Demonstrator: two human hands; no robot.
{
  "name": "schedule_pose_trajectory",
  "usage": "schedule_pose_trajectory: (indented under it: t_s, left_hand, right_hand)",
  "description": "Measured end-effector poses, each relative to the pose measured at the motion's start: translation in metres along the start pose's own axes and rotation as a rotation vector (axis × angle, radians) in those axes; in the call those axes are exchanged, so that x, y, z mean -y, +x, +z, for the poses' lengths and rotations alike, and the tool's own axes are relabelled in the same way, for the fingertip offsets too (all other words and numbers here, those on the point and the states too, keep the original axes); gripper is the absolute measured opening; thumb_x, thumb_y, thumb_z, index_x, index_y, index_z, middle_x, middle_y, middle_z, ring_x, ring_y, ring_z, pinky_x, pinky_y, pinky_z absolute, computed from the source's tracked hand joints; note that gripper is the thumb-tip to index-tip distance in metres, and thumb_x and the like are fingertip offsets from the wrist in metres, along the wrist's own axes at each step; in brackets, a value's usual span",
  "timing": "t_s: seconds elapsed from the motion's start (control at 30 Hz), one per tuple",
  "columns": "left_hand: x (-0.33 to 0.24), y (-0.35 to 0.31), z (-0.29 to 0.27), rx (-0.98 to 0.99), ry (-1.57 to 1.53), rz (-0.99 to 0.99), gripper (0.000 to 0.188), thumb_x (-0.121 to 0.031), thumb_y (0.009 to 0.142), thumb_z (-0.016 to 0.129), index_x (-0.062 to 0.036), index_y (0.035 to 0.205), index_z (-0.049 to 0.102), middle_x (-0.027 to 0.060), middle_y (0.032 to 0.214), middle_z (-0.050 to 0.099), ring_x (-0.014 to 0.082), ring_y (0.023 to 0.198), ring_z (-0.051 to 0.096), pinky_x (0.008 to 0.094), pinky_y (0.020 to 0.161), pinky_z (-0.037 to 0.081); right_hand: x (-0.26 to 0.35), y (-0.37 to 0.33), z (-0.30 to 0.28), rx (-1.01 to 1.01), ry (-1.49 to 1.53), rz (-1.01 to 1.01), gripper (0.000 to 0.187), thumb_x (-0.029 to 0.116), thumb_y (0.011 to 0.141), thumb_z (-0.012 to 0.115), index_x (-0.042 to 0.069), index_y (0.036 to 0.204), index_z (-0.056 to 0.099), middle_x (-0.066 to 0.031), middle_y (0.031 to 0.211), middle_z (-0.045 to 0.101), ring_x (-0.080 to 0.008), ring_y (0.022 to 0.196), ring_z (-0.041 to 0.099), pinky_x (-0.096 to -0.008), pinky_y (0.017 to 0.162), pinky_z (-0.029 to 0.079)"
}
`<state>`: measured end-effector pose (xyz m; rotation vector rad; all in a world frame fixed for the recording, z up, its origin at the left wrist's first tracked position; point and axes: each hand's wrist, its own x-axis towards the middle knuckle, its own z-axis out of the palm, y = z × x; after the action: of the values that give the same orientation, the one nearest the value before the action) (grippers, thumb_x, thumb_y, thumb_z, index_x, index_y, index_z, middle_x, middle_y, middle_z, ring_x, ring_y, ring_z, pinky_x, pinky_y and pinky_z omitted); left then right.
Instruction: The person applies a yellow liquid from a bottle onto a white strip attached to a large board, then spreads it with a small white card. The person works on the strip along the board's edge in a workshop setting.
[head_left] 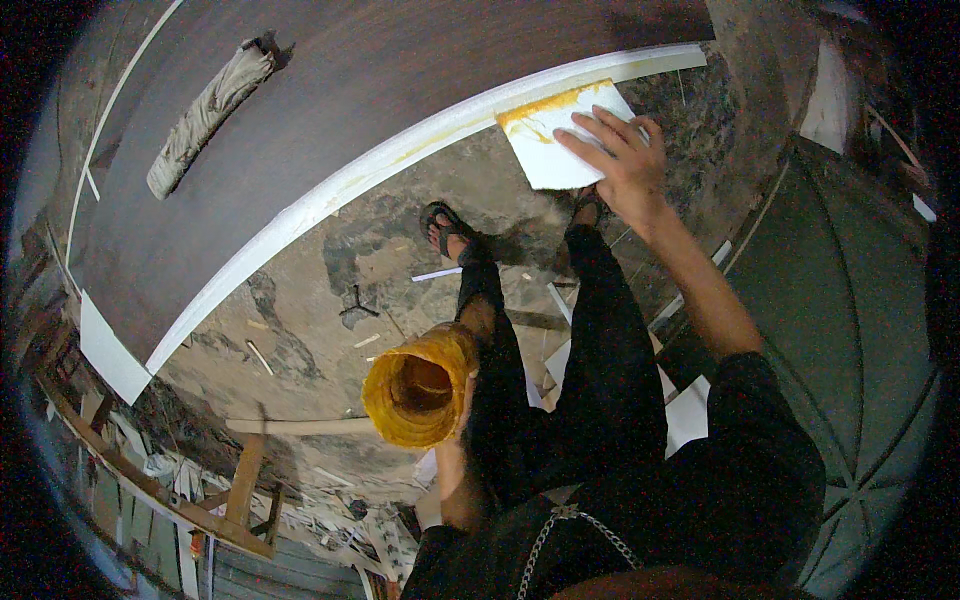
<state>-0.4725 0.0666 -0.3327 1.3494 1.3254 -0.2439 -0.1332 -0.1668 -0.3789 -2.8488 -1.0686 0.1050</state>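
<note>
My left hand is wrapped round the side of a round, open-topped container, its fingers mostly hidden. Thick yellow glue-like stuff coats the container's rim and walls, and the inside is darker brown. In my right hand is a thin white spreader sheet, with yellow smears along its far edge; the fingers press flat on top of it. That smeared edge lies at or close to the long white edge strip of a dark brown panel. Faint yellow streaks show on the strip.
A grey, wrinkled rolled bundle lies on the panel. My sandalled feet stand on the stained floor among white offcuts and sticks. A wooden frame and heaped scraps are at lower left. A dark green ribbed surface spreads at right.
</note>
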Motion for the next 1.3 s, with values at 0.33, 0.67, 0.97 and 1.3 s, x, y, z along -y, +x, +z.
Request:
schedule_pose_trajectory:
  t_s: [0.33, 0.67, 0.97, 1.3]
  left_hand:
    - [-0.032, 0.004, -0.004, -0.268, -0.094, 0.189, 0.101, -0.018, 0.069, 0.088, -0.0047, 0.146, 0.024, 0.0174, 0.146, 0.039, 0.0344, 0.131, 0.041, 0.0503, 0.113, 0.033]
    - [-0.048, 0.01, -0.008, -0.616, -0.148, 0.463, 0.104, -0.017, 0.066, 0.091, -0.0015, 0.143, 0.024, 0.0201, 0.143, 0.041, 0.0341, 0.124, 0.048, 0.0503, 0.108, 0.041]
    - [-0.013, 0.008, -0.028, -0.534, -0.122, 0.579, 0.104, -0.018, 0.065, 0.091, 0.0008, 0.143, 0.025, 0.0216, 0.143, 0.041, 0.034, 0.126, 0.047, 0.0504, 0.109, 0.04]
    - [0.001, 0.028, -0.071, -0.403, -0.115, 0.547, 0.106, -0.018, 0.065, 0.091, 0.0006, 0.144, 0.023, 0.0217, 0.144, 0.04, 0.0341, 0.127, 0.046, 0.0503, 0.109, 0.039]
  right_hand:
    - [0.043, -0.04, -0.01, -0.09, 0.158, -0.022, 0.064, 0.005, 0.072, 0.06, 0.032, 0.131, 0.06, -0.001, 0.136, 0.057, -0.023, 0.128, 0.051, -0.0506, 0.107, 0.032]
    - [0.06, 0.01, 0.016, -0.226, 0.11, -0.065, 0.06, 0.0, 0.076, 0.062, 0.033, 0.126, 0.064, 0.0012, 0.132, 0.061, -0.0188, 0.125, 0.054, -0.0474, 0.106, 0.033]
    - [0.07, 0.018, 0.026, -0.202, 0.042, -0.07, 0.057, 0.006, 0.079, 0.057, 0.033, 0.129, 0.061, 0.0016, 0.129, 0.062, -0.0205, 0.123, 0.054, -0.0515, 0.109, 0.03]
    - [0.084, 0.007, 0.023, -0.206, -0.023, -0.024, 0.063, 0.0, 0.07, 0.064, 0.031, 0.124, 0.066, 0.004, 0.132, 0.06, -0.0164, 0.126, 0.052, -0.0438, 0.106, 0.031]
